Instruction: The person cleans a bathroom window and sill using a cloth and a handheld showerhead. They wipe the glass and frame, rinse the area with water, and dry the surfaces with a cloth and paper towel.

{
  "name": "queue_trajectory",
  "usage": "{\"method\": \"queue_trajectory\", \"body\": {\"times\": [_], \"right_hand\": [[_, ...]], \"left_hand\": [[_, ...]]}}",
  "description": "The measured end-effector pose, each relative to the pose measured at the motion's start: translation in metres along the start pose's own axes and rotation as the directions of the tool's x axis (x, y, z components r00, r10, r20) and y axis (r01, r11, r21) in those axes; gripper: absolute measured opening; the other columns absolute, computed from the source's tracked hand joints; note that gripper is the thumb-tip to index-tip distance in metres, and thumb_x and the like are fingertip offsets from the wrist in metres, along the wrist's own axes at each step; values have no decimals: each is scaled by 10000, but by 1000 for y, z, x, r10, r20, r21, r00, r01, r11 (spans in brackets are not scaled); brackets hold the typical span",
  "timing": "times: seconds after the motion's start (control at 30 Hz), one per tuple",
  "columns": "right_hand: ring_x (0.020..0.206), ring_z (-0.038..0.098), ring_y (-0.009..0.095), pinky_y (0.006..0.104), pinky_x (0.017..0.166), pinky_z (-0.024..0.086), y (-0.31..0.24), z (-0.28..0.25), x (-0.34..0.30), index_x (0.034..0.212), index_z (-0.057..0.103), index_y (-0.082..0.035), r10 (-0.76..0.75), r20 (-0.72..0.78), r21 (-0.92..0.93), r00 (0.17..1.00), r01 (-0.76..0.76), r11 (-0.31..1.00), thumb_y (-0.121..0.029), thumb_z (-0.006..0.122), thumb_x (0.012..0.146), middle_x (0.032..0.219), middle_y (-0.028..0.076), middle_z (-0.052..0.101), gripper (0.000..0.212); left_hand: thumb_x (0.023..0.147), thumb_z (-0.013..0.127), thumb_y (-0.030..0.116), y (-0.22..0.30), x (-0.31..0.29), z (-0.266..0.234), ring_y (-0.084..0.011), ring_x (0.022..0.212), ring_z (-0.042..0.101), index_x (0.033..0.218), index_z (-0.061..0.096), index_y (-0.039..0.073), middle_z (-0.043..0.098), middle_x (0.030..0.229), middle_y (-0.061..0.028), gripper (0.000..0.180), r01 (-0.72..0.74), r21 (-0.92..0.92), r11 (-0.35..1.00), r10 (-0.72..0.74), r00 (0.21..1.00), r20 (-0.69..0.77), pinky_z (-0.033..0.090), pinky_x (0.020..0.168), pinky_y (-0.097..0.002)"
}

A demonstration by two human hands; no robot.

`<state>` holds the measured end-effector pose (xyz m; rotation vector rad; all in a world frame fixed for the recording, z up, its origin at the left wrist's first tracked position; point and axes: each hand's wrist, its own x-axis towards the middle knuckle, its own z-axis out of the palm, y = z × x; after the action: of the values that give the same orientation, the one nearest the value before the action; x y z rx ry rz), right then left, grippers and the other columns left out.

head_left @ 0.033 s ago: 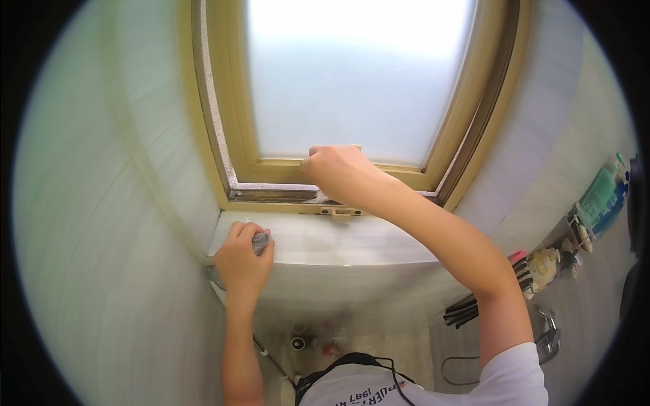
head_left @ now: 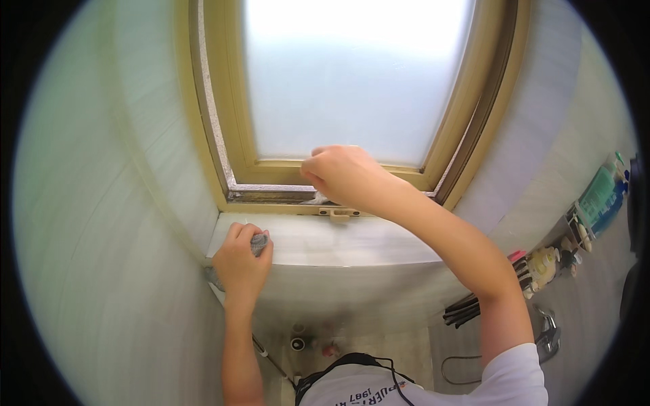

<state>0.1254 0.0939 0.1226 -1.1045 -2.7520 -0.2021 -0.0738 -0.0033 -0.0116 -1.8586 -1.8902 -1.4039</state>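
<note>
On the left end of the white window sill (head_left: 325, 245) rests my left hand (head_left: 240, 264), its fingers wrapped round a bunched grey cloth (head_left: 258, 243). More grey cloth (head_left: 214, 276) shows beside the wrist. My right hand (head_left: 345, 174) is closed in front of the lower rail of the tilted window sash (head_left: 277, 170). A small whitish piece (head_left: 317, 198) pokes out below it over the dark, dirty frame channel (head_left: 267, 197); I cannot tell what it is, and the fingers' inner side is hidden. Under the hand sits a beige latch catch (head_left: 338, 215).
Frosted glass (head_left: 359, 88) fills the sash. At the right wall are bottles (head_left: 599, 199) on a rack, toiletries (head_left: 542, 267), a dark folded item (head_left: 464, 311) and a shower fitting (head_left: 550, 335). A pole (head_left: 267, 352) leans low at the left.
The right hand has shifted very slightly, and its outline is a little blurred. The left hand keeps its hold on the grey cloth.
</note>
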Motion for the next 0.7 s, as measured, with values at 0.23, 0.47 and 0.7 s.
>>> {"method": "queue_trajectory", "body": {"times": [0.23,0.47,0.7], "right_hand": [[784,667,341,474,682,519,58,23,-88,1061,719,-115,183,110,130,977,-196,972,-183,552,918,792,121,689,230],[952,698,316,445,772,534,17,40,-48,1360,621,-179,234,280,109,931,-273,956,-605,526,916,958,128,734,623],[981,707,300,417,773,537,35,41,-61,1358,627,-136,252,311,99,917,-295,950,-843,531,799,1001,108,747,906]], "left_hand": [[834,734,195,8,2,7,-322,716,633,840,649,109,628,893,-42,121,-31,-18,999,31,1000,1,469,596,-410],[838,729,183,5,3,3,-313,709,631,839,646,112,627,886,-44,109,-46,-2,999,46,999,-4,476,604,-404],[851,724,181,3,1,0,-317,730,633,844,648,104,630,886,-51,109,-27,-3,1000,27,1000,-1,478,625,-399]]}}
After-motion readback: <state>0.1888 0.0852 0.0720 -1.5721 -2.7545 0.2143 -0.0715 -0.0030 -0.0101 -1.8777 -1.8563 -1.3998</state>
